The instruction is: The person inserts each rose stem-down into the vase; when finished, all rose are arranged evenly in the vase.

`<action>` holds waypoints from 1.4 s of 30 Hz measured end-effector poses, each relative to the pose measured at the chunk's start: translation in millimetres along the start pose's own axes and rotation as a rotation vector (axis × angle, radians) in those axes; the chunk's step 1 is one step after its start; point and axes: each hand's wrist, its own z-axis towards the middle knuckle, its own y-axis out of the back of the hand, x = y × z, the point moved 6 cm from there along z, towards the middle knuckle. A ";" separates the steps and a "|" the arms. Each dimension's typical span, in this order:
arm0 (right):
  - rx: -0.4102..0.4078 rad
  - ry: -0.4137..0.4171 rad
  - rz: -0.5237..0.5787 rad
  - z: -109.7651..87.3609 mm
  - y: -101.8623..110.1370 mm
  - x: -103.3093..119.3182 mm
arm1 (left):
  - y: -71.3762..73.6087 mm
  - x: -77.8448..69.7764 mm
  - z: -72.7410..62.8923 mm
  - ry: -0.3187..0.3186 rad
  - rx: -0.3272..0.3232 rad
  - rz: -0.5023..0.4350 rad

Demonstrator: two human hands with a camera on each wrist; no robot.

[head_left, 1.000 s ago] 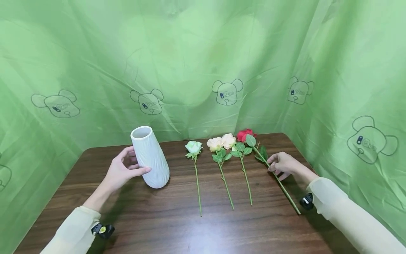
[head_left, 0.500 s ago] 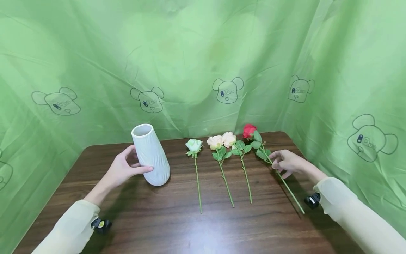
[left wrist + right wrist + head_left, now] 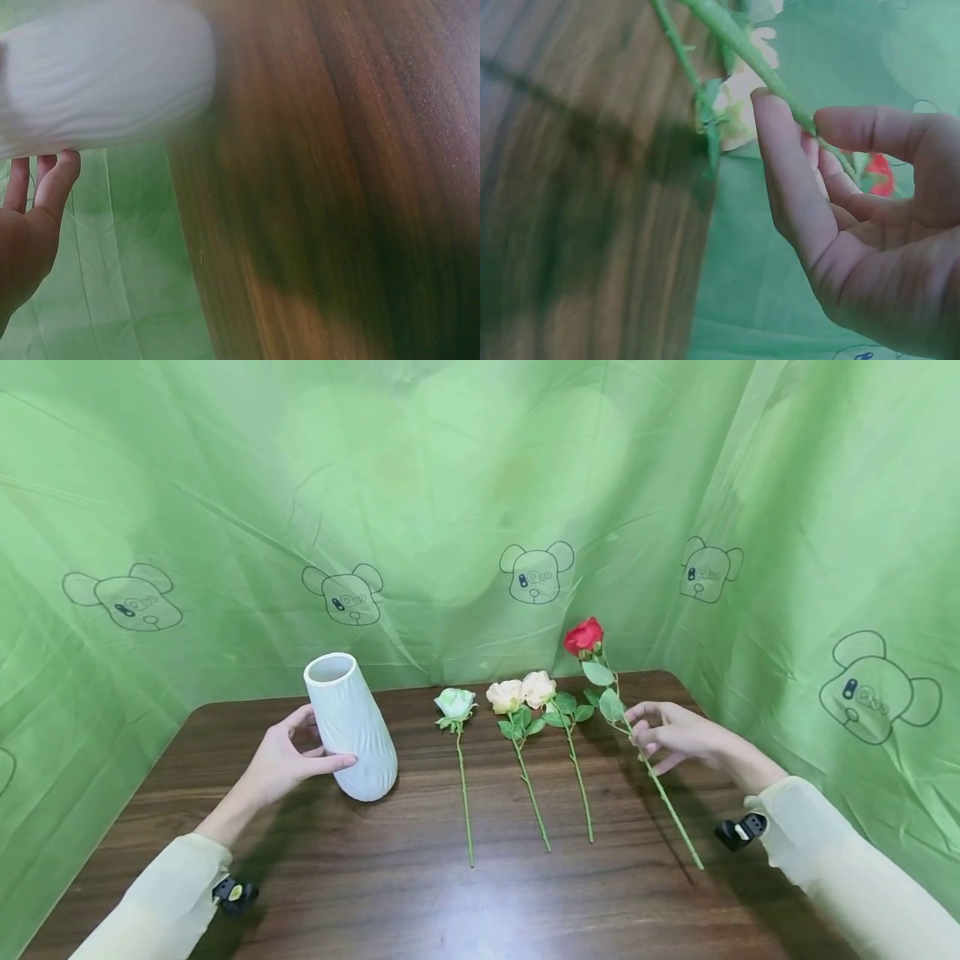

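Note:
My left hand (image 3: 288, 760) grips a white ribbed vase (image 3: 356, 735) from its left side, thumb across the front and fingers behind. The vase stands upright on the table; in the left wrist view its blurred body (image 3: 112, 75) fills the upper left. At the right, my right hand (image 3: 678, 735) pinches the stem of a red rose (image 3: 584, 637), whose bloom is lifted above the table's back edge. The right wrist view shows thumb and fingers meeting on the green stem (image 3: 739, 45), with the red bloom partly hidden behind the fingers.
Between the hands lie a pale green rose (image 3: 455, 703) and two cream roses, one left (image 3: 506, 697) and one right (image 3: 539, 690), stems toward the front. The dark wooden table (image 3: 360, 885) is bounded by a green curtain (image 3: 442, 510) behind and at the sides.
The red rose has been raised off the table, its bloom moving up and its stem tilting upward in my right hand. My left hand and the vase have barely moved.

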 end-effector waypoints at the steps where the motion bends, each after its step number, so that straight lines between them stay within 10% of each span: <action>1: -0.005 0.008 0.017 -0.7 -0.1 4.0 | -0.2 -0.2 -0.2 -0.001 -0.001 0.000; 17: -0.086 0.097 0.302 1.0 -2.2 37.0 | -0.3 -3.0 -0.5 -0.011 -0.004 -0.002; 42: 0.080 0.285 0.745 -8.2 -26.7 84.2 | -0.8 -3.5 -2.8 -0.004 -0.017 -0.022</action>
